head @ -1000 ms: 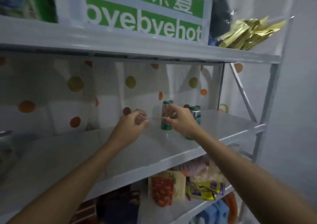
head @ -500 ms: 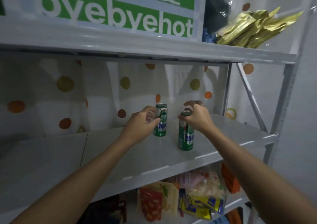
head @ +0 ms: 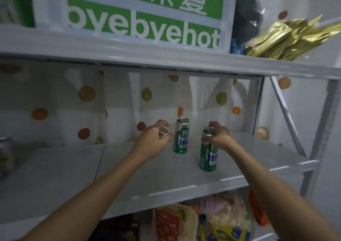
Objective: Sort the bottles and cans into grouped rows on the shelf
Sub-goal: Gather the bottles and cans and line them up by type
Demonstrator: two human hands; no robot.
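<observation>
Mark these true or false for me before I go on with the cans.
1. Both green cans, the farther can and the nearer can, stand upright on the middle shelf. True.
2. The right hand has its grip on the top of the nearer can. True.
3. The left hand has its grip wrapped round the farther can. False: it sits just left of that can, fingers curled, none across the can's face.
4. The two cans touch each other. False: bare shelf shows between them.
5. Gold packets lie on the upper shelf, to the right. True.
</observation>
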